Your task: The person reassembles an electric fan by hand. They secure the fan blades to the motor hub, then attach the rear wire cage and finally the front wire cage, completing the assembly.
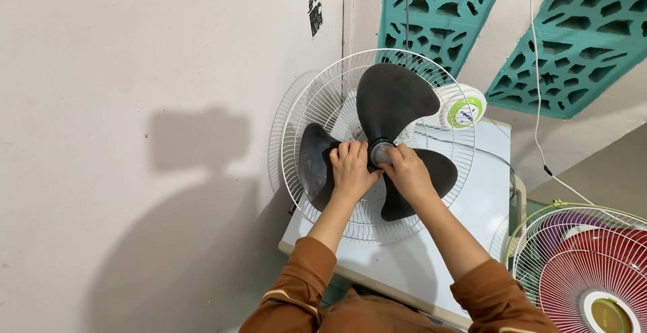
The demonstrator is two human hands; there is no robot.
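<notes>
Both hands [377, 168] seemingly at black fan blade [393, 97] hub.

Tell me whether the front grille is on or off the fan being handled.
Off. The black blades are bare in front of the white rear grille, and both hands, left hand and right hand, reach the hub directly.

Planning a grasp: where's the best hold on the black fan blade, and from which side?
Probably at the hub, from the open front: the three-lobed black fan blade sits in a rear wire guard, lobes thin and curved. Left hand and right hand already meet there.
</notes>
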